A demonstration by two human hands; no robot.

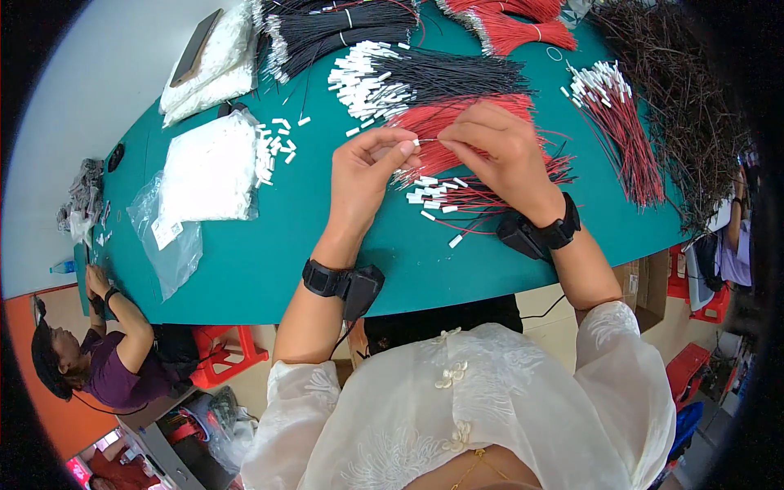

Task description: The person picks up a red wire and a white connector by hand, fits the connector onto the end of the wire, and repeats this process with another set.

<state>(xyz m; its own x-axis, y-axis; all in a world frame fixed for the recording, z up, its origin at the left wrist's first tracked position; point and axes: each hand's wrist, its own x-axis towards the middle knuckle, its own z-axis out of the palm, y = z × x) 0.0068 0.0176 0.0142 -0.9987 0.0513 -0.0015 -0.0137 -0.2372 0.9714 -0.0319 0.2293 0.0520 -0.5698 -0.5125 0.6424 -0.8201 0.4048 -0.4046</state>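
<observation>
My left hand (364, 170) pinches a small white plastic connector housing (416, 142) between thumb and fingertips. Facing it, my right hand (505, 153) is closed in a pinch on a thin wire (429, 140) that reaches toward the housing. Whether the wire's tip sits inside it is too small to tell. Beneath both hands lies a bundle of red wires (457, 114), with black wires (465, 73) behind it. Just in front, red and black wires with white housings (437, 194) on their ends lie in a loose pile.
Loose white housings (273, 147) are scattered beside a full plastic bag (211, 175) on the green table (269, 261). More red wires with white ends (625, 135) lie right, near a dark tangled heap (686, 98). Another person (114, 351) works at the left end.
</observation>
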